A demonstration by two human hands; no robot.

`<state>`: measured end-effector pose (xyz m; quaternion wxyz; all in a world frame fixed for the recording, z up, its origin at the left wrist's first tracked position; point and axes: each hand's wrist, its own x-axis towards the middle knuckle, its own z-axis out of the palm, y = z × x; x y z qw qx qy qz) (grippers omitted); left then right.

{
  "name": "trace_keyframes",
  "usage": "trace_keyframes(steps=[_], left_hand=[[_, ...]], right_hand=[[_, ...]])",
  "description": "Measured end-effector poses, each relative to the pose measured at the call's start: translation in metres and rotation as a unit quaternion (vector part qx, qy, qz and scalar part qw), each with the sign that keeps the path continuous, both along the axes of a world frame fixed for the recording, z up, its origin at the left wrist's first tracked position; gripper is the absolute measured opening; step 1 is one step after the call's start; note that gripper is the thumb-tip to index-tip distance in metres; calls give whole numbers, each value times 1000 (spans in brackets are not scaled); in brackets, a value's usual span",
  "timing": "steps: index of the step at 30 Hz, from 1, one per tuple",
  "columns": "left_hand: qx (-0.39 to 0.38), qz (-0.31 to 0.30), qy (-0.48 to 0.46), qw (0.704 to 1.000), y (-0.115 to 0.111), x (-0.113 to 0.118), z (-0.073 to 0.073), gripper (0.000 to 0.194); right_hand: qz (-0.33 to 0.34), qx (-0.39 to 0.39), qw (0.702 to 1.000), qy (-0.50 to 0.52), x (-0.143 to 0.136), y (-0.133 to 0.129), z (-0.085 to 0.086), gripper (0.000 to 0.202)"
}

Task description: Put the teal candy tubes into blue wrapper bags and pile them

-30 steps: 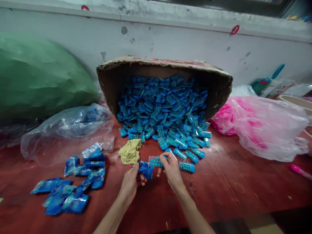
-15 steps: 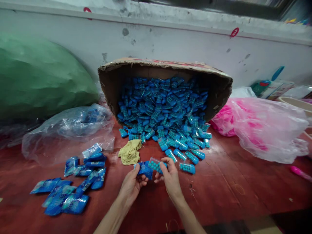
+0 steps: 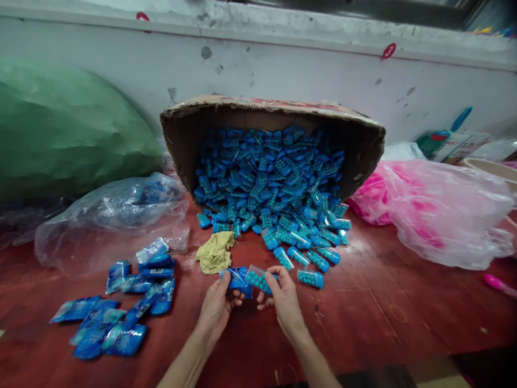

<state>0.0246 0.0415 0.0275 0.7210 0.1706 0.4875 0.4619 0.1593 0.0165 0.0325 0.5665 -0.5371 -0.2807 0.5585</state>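
Between thumb and fingers, my left hand (image 3: 217, 303) grips a small blue packet (image 3: 239, 280) by its left end. My right hand (image 3: 283, 299) pinches a clear tube of turquoise balls (image 3: 257, 278), its clear end pointing left and meeting or overlapping the packet's right side; whether it is inside the packet I cannot tell. Just beyond the hands lies a crumpled yellow cloth (image 3: 215, 252). A loose blue-capped tube (image 3: 310, 278) rests to the right of my right hand. Several filled blue packets (image 3: 127, 339) lie in a loose pile on the left.
A cardboard box (image 3: 374, 140) on its side spills a heap of tubes (image 3: 266, 178) onto the red table (image 3: 375, 318). Clear plastic bags (image 3: 109, 215) and a big green sack (image 3: 72, 129) stand left. On the right are a bag of pink items (image 3: 440, 210) and a pink object (image 3: 498, 284).
The packet and tube have shifted only slightly in my hands, with the tube's clear end still at the packet's right side. Everything else stays put.
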Motion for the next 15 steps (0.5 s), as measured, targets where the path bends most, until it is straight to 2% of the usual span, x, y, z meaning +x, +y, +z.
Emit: trace_keyframes(steps=[15], left_hand=[[21,22,-6,1000,2,-5,-2,34]], right_hand=[[-18,-1,1000,6,1,0,2,26]])
